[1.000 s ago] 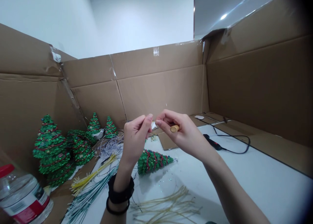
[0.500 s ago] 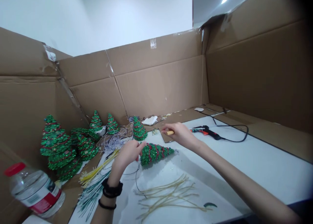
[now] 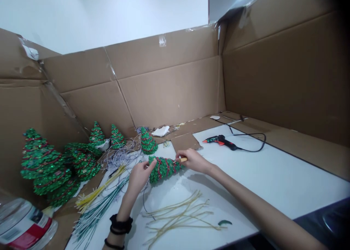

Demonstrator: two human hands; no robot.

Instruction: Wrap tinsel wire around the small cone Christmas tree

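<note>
A small green Christmas tree (image 3: 164, 170) with dark red garland lies on its side on the white board, its tip to the right. My left hand (image 3: 140, 175) is closed on its wide base, thumb on top. My right hand (image 3: 195, 160) is closed around a small tool with a yellowish wooden handle (image 3: 183, 159), right beside the tree's narrow end. The tool's working end is too small to make out. A thin dark wire (image 3: 144, 199) hangs down from near the base onto the board.
Several finished trees (image 3: 43, 162) stand at the left, behind a red-labelled plastic bottle (image 3: 24, 224). Yellow strands (image 3: 104, 190), green strands (image 3: 104, 206) and tan strands (image 3: 180, 217) lie on the board. A glue gun (image 3: 221, 140) with its cord lies at the right. Cardboard walls (image 3: 169, 86) surround everything.
My right hand has come down and left with the tool, from above the board to the tree's narrow end. My left hand now grips the base more firmly. The view has shifted slightly right.
</note>
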